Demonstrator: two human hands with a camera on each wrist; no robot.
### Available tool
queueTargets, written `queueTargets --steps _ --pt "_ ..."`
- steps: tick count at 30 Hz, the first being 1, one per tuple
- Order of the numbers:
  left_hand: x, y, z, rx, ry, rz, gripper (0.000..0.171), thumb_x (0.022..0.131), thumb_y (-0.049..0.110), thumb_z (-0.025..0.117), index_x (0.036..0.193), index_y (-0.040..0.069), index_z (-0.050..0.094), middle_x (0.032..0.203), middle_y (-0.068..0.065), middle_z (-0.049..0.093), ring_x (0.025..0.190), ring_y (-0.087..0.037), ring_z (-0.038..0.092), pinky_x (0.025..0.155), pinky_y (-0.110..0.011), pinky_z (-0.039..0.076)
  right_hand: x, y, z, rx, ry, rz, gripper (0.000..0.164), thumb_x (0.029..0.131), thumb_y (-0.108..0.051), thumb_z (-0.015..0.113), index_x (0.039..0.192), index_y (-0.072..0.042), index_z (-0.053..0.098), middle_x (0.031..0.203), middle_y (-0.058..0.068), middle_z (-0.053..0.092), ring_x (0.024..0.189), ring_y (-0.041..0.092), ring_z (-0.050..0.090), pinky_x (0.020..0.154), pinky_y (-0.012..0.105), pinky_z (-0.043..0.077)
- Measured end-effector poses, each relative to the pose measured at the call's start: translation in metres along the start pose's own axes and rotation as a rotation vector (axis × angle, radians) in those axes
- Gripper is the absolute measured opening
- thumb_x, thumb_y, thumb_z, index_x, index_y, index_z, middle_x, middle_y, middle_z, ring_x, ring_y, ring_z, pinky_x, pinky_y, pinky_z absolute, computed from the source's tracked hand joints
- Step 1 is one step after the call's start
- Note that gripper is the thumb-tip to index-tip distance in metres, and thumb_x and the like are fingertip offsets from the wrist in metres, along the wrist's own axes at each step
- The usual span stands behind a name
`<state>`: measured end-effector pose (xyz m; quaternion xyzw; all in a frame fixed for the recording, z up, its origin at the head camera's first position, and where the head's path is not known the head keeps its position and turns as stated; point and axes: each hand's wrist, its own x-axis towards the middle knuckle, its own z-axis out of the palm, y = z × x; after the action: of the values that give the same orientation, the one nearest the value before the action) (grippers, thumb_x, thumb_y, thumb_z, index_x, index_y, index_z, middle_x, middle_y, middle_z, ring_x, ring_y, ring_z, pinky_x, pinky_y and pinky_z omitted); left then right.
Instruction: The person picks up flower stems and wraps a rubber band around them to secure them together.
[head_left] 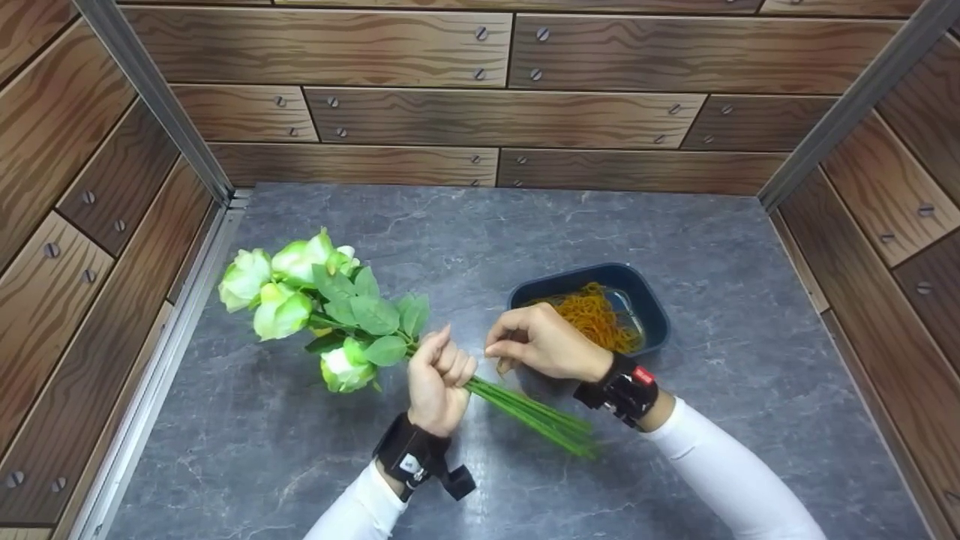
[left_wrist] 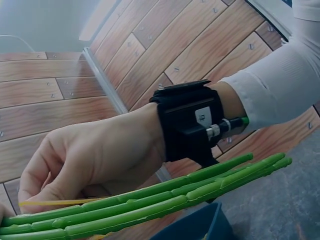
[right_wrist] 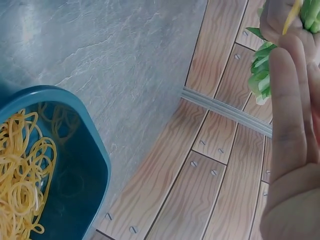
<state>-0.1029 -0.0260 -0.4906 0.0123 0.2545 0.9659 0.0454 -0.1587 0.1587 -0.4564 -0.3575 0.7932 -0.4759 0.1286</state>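
My left hand (head_left: 442, 382) grips a bunch of artificial flowers (head_left: 282, 309) by its green stems (head_left: 534, 417). White-green blooms and leaves point to the far left; the stem ends slant toward the near right. To the right of the left fist, my right hand (head_left: 551, 341) pinches a yellow rubber band (left_wrist: 60, 203) between thumb and fingers. In the left wrist view the band runs taut from those fingertips alongside the stems. Up at the left fist, the right wrist view catches the band too. How it passes round the stems is hidden.
Behind the right hand stands a dark blue plastic tub (head_left: 658, 319) with a tangle of yellow rubber bands (head_left: 596, 319) in it. The grey marbled tabletop (head_left: 480, 225) is bordered by wood-patterned walls (head_left: 420, 116) and metal corner rails (head_left: 161, 97).
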Motion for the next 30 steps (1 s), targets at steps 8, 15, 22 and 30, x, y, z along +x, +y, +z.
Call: queueTargets --steps 8,15,22,30 --pt "-0.005 -0.009 -0.004 0.01 -0.004 -0.042 0.049 0.108 0.007 0.028 0.062 0.02 0.019 0.053 0.008 0.015 0.049 -0.008 0.011 0.054 -0.025 0.007 0.008 0.0 0.0 0.022 0.05 0.033 0.007 0.096 -0.011 0.076 0.096 -0.004 0.076 0.085 0.016 0.077 0.067 0.03 0.076 0.061 0.033 0.064" --pt "-0.009 -0.015 -0.006 0.015 -0.013 -0.09 0.049 0.108 0.007 0.029 0.062 0.02 0.019 0.053 0.008 0.015 0.049 -0.008 0.01 0.054 -0.025 0.006 0.011 0.003 -0.002 0.023 0.113 0.035 0.007 0.096 -0.012 0.076 0.096 -0.005 0.076 0.084 0.013 0.078 0.065 0.026 0.076 0.061 0.035 0.064" --pt "-0.011 -0.017 -0.006 -0.019 -0.01 -0.102 0.046 0.108 0.007 0.029 0.067 0.018 0.013 0.055 0.008 0.013 0.049 -0.008 0.009 0.054 -0.024 0.004 0.011 0.008 -0.003 0.019 0.134 0.047 0.007 0.096 -0.013 0.077 0.096 -0.006 0.076 0.083 0.013 0.076 0.065 0.041 0.073 0.059 0.031 0.063" --pt "-0.012 -0.003 -0.005 -0.03 0.013 -0.091 0.047 0.107 0.007 0.03 0.064 0.02 0.016 0.052 0.01 0.018 0.049 -0.007 0.012 0.054 -0.023 0.006 -0.005 0.023 -0.008 0.018 0.212 0.01 0.009 0.096 -0.011 0.076 0.096 -0.002 0.076 0.082 0.014 0.076 0.056 0.022 0.068 0.053 0.027 0.058"
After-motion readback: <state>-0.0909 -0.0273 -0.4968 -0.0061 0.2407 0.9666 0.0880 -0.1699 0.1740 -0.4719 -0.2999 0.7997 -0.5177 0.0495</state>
